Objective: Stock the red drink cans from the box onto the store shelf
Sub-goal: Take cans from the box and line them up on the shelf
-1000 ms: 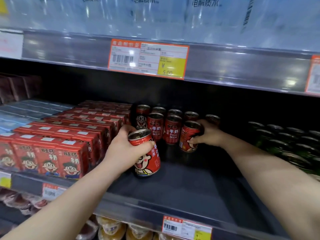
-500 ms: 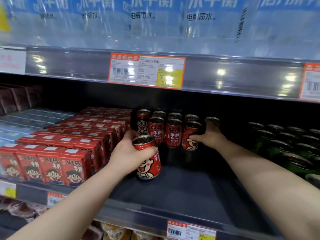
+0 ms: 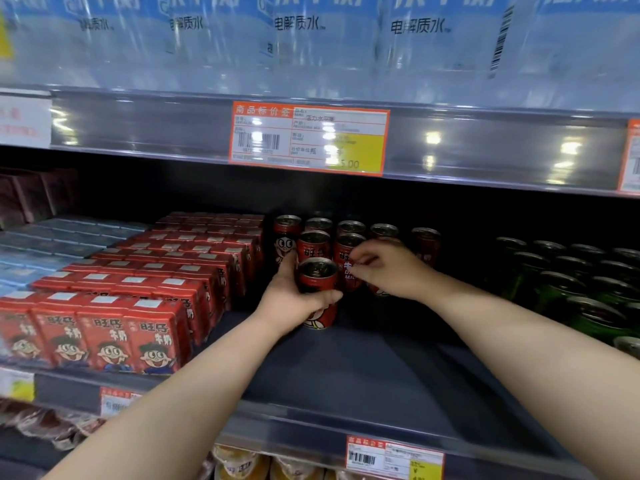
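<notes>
One gripped red can (image 3: 317,283) stands before other cans (image 3: 313,245) on the shelf (image 3: 363,375).

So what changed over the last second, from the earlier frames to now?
The left hand carried its red can deeper into the shelf, close to the standing cans. The right hand appears to have let go of the can it was placing. Cartons and green cans unchanged.

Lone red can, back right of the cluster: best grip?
Probably wrap the lone red metal drink can round its upright cylindrical wall, from the front right: a gap separates it from the dark green cans, while the right hand blocks its left.
</notes>
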The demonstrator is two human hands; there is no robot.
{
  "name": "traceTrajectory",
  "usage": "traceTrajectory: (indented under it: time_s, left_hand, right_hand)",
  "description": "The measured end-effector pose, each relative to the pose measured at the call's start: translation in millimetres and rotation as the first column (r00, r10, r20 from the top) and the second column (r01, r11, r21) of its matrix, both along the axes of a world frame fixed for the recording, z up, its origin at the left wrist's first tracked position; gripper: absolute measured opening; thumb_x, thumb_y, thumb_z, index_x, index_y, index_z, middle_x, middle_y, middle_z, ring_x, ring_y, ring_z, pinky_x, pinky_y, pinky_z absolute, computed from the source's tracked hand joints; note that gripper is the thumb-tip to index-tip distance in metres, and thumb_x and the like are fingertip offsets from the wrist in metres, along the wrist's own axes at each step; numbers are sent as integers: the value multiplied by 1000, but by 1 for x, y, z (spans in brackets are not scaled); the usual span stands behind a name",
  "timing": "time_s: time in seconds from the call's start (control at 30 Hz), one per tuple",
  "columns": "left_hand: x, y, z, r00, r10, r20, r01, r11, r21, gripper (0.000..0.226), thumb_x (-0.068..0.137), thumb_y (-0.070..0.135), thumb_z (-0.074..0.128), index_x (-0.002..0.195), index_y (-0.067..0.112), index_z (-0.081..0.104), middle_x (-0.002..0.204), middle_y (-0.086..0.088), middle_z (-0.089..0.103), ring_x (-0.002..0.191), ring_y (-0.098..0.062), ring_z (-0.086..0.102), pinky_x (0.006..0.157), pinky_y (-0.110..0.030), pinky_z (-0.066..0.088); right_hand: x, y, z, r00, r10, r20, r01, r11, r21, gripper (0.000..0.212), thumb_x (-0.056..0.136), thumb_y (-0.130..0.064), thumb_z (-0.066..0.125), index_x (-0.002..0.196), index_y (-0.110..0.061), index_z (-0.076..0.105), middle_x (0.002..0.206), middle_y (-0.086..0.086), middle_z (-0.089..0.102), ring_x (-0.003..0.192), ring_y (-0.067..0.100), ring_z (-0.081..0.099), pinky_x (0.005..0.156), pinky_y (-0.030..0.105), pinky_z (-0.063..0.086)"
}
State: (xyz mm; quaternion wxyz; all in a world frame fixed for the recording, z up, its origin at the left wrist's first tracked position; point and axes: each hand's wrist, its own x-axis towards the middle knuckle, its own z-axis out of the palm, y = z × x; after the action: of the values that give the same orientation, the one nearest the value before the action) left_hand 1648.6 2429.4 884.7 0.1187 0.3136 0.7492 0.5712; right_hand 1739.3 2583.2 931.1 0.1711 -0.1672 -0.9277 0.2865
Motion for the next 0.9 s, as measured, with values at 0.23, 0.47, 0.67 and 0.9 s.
traceTrajectory:
  time_s: [0.23,0.47,0.67,0.9]
  left_hand:
    - [-1,-51,-11,976,-109,-188,2,869,-494,90,75,48,72,147,17,28,147,-6,40,134,-19,40,105,-23,34]
    - [-7,-66,-24,958,-160,-236,-14,801,-599,84,79,56,64,147,19,31,150,-2,33,138,-17,31,112,-24,26]
    - [-15,-67,-26,957,-84,-277,-82,839,-539,76,79,53,65,141,18,41,146,-2,40,134,-16,39,110,-24,30]
    - [-15,-68,-33,962,-43,-269,-102,860,-501,67,81,52,64,137,20,46,142,0,45,130,-15,43,107,-22,33]
  right_hand:
    - [-30,-38,6,972,83,220,-130,969,209,75,72,-49,75,136,-21,46,134,2,52,123,17,49,92,20,36]
    - [-89,-52,6,944,143,297,-230,931,283,77,75,-45,73,141,-18,42,145,10,42,131,23,42,105,29,37]
    - [-126,-44,6,964,-20,264,-159,753,639,66,75,-67,59,130,-30,53,133,5,54,127,27,35,103,40,24]
    - [-144,-34,-4,979,13,202,-117,850,514,68,78,-58,63,134,-23,48,143,5,46,132,27,41,108,35,29]
